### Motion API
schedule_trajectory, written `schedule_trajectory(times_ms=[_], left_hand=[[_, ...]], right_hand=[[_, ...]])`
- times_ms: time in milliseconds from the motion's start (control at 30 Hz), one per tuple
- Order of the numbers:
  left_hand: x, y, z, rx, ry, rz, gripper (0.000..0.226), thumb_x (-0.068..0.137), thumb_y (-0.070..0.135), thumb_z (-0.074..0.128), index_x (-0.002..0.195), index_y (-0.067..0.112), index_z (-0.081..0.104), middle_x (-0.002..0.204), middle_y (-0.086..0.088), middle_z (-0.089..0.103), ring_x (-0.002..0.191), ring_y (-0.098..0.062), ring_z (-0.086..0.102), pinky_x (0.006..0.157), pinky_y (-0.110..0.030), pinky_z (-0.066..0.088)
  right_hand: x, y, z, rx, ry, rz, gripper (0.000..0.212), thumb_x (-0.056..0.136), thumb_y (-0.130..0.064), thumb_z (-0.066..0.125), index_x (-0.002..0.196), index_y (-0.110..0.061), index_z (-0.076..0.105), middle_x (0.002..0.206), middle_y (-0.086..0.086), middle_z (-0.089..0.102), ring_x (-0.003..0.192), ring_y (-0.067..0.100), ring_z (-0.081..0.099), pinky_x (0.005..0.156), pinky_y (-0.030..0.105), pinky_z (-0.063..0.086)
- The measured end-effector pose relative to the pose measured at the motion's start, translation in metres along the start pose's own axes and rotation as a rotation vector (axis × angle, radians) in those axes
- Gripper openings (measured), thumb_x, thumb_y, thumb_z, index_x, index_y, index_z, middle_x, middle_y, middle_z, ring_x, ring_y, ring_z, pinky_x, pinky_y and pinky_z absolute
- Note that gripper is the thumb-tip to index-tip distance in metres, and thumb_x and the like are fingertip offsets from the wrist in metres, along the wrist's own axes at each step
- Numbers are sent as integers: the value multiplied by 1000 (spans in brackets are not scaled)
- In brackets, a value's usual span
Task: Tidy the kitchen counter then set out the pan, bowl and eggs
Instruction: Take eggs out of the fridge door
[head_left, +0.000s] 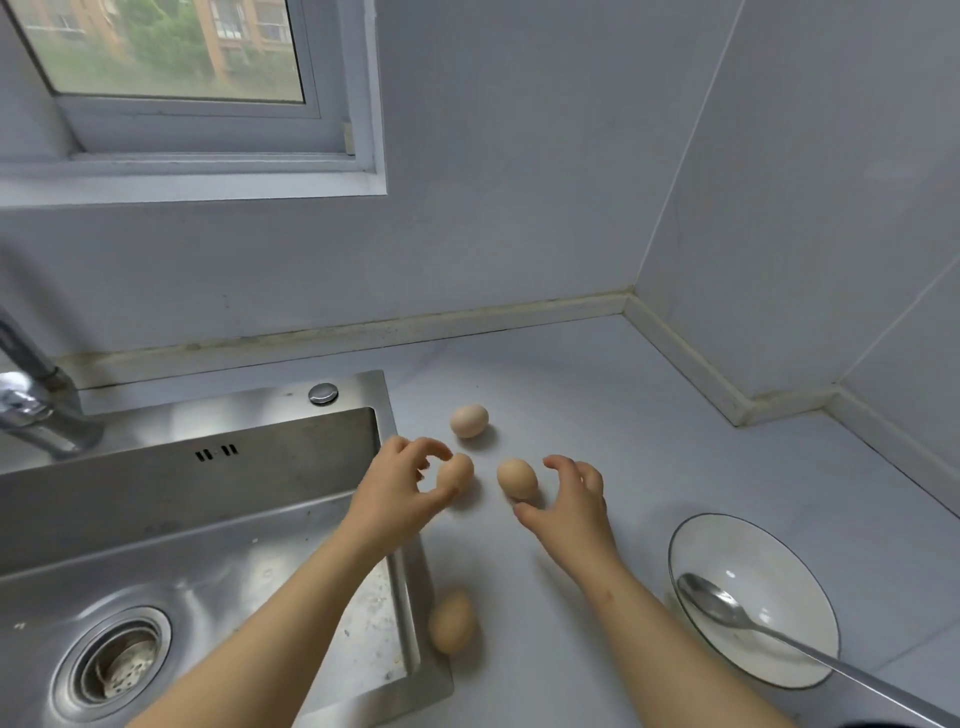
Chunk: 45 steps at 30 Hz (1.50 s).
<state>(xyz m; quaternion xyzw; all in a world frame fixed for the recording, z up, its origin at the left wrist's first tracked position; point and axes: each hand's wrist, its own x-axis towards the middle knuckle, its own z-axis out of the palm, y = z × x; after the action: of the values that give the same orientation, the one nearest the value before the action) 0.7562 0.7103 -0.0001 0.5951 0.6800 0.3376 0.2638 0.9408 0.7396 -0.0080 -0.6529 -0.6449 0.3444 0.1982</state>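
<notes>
Eggs (469, 421) are scattered on the counter (623, 395). One egg (460, 470) is pinched by the left hand (400, 488); the right hand (571, 509) is held open near another egg (517, 478), contact unclear. The nearest egg (451, 621) is blurred.

left hand (400, 488) pinching egg (457, 470), right hand (571, 504) open beside second egg (517, 478)

Brushed steel sink (291, 467), glossy white bowl (779, 639), shiny metal spoon (711, 603).
</notes>
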Motion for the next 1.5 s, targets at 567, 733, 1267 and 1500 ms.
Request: schedule_trajectory(times_ms=[567, 733, 1267, 1500], left_hand=[[-39, 4, 14, 465, -744, 21, 57, 73, 29, 76, 123, 31, 51, 114, 1, 44, 105, -20, 51, 79, -23, 43], [-31, 9, 16, 369, -543, 89, 52, 71, 28, 74, 120, 27, 54, 102, 6, 43, 91, -12, 47, 76, -21, 41], [94, 59, 66, 524, -44, 122, 63, 77, 43, 64, 132, 29, 39, 126, 6, 56, 128, -21, 31, 99, -32, 24], [111, 40, 82, 609, -138, 136, 61, 76, 42, 62, 131, 26, 41, 124, 4, 58, 127, -20, 33, 101, -31, 22]], right_hand=[[-27, 1, 17, 66, -17, 52, 50, 84, -24, 62, 130, -19, 43, 140, 1, 26, 115, 22, 48, 91, 28, 42], [-25, 4, 8, 105, 47, 68, 44, 86, -20, 60, 127, -18, 45, 139, 2, 30, 111, 21, 51, 87, 25, 40], [34, 12, -16, 283, 156, 177, 33, 91, -16, 51, 124, -18, 47, 137, 1, 33, 70, 5, 46, 72, 23, 37], [49, 18, -10, 321, 119, 212, 33, 90, -15, 50, 123, -19, 48, 135, 1, 36, 84, 13, 46, 76, 23, 38]])
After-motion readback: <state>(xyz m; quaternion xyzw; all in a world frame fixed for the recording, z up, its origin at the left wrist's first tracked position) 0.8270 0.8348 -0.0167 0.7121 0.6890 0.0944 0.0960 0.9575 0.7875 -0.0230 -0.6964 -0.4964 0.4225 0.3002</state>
